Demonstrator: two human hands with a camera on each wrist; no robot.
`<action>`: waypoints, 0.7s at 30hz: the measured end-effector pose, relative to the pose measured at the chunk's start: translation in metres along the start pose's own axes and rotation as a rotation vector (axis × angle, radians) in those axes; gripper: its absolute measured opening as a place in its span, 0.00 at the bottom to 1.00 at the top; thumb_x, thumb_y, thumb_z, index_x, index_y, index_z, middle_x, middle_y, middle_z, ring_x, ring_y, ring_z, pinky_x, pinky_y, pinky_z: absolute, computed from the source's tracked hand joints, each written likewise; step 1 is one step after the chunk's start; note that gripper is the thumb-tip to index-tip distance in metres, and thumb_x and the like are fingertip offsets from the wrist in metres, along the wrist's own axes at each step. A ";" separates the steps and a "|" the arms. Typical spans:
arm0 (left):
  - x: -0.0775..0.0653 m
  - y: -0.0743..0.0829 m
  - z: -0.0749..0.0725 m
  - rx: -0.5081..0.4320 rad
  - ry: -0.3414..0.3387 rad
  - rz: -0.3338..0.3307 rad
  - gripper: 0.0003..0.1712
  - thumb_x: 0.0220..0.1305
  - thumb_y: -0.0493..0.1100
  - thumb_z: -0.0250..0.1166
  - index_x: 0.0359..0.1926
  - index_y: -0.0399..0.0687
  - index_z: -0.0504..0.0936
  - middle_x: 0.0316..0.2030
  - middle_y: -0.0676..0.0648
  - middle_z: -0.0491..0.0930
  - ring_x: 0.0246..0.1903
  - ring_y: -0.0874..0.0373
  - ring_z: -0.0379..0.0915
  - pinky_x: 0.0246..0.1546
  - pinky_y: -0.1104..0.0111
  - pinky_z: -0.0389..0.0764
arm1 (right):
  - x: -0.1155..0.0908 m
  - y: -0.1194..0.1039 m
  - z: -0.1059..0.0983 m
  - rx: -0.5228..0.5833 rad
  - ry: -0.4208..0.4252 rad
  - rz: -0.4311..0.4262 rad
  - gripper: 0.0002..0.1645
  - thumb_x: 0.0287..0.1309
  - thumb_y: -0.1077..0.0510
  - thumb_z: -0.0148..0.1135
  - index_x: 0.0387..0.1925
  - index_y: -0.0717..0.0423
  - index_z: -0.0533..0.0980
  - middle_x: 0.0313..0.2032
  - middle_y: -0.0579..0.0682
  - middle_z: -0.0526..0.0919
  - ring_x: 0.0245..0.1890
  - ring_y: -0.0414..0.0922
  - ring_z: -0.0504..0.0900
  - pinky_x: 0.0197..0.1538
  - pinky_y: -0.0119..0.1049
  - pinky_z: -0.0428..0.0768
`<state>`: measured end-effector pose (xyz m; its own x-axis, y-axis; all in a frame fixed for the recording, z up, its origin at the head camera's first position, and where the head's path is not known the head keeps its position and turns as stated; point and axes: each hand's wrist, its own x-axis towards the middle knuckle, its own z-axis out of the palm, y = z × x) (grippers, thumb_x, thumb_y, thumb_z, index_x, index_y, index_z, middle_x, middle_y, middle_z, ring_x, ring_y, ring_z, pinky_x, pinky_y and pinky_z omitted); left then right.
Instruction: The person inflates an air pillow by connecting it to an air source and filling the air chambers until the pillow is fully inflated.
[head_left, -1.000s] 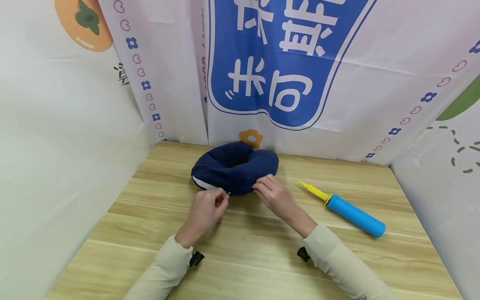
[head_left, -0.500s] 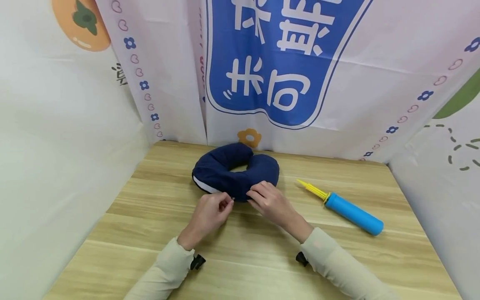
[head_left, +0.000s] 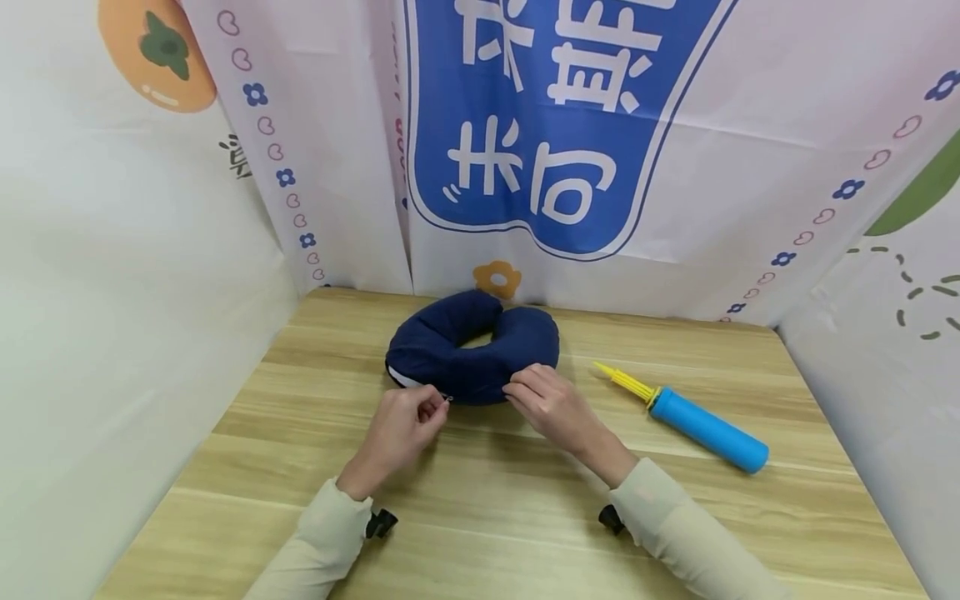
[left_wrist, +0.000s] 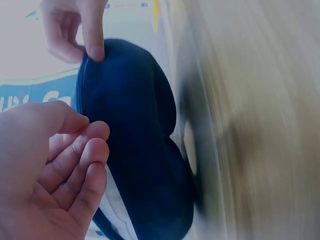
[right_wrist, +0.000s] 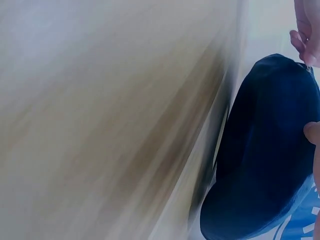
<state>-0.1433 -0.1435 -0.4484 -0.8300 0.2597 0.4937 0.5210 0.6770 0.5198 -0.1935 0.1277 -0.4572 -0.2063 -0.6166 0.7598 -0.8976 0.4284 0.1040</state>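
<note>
A navy U-shaped neck pillow [head_left: 465,362] lies on the table, its zippered outer edge toward me. My left hand [head_left: 397,427] pinches the small zipper pull [head_left: 448,399] between thumb and index finger at that edge. To its left, a strip of white lining [head_left: 403,379] shows through the unzipped gap; the left wrist view also has this white lining [left_wrist: 117,200]. With thumb and fingertips, my right hand [head_left: 557,410] pinches the seam at the pillow's front right. The right wrist view catches only part of the right hand, at its edge.
A blue hand pump [head_left: 708,429] with a yellow nozzle [head_left: 630,382] lies right of the pillow. The wooden table [head_left: 480,533] meets a printed curtain [head_left: 345,167] close behind the pillow. White cloth walls stand on both sides.
My left hand has shifted left along the seam with the zipper pull, and the white gap has become shorter. The right hand slid slightly left, then back right, still at the seam.
</note>
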 end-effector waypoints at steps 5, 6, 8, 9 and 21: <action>0.000 -0.001 0.001 -0.016 -0.005 0.000 0.09 0.65 0.34 0.73 0.28 0.49 0.86 0.23 0.56 0.84 0.23 0.72 0.73 0.26 0.77 0.78 | 0.000 -0.005 -0.005 -0.004 0.000 0.050 0.12 0.51 0.65 0.81 0.38 0.59 0.86 0.40 0.51 0.86 0.39 0.46 0.83 0.42 0.36 0.83; 0.000 -0.001 0.001 -0.022 -0.009 -0.004 0.08 0.66 0.35 0.73 0.29 0.49 0.86 0.24 0.56 0.84 0.24 0.72 0.73 0.26 0.77 0.78 | 0.001 -0.007 -0.005 -0.005 0.004 0.055 0.13 0.50 0.64 0.82 0.38 0.59 0.86 0.40 0.51 0.86 0.39 0.46 0.83 0.42 0.36 0.84; 0.000 0.001 0.003 -0.033 -0.014 -0.010 0.08 0.67 0.36 0.72 0.30 0.49 0.86 0.24 0.56 0.84 0.24 0.71 0.73 0.26 0.76 0.78 | 0.004 -0.012 -0.004 -0.006 0.012 0.052 0.15 0.49 0.61 0.84 0.38 0.59 0.86 0.40 0.51 0.86 0.39 0.46 0.83 0.42 0.35 0.84; 0.000 0.003 0.004 -0.044 -0.017 -0.016 0.07 0.67 0.36 0.72 0.30 0.48 0.87 0.25 0.56 0.84 0.24 0.71 0.73 0.27 0.76 0.78 | 0.005 -0.014 -0.002 -0.008 0.012 0.042 0.16 0.49 0.60 0.84 0.39 0.59 0.86 0.40 0.51 0.86 0.39 0.46 0.83 0.42 0.35 0.84; -0.002 0.011 0.012 -0.056 -0.006 0.045 0.14 0.62 0.31 0.72 0.27 0.52 0.80 0.22 0.56 0.77 0.24 0.70 0.69 0.25 0.77 0.74 | 0.011 -0.018 0.011 -0.046 0.006 0.047 0.06 0.58 0.64 0.77 0.36 0.59 0.85 0.38 0.51 0.86 0.38 0.46 0.83 0.44 0.36 0.84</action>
<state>-0.1383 -0.1288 -0.4521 -0.8064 0.2937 0.5132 0.5683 0.6250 0.5352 -0.1844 0.1060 -0.4583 -0.2450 -0.5910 0.7686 -0.8680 0.4869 0.0977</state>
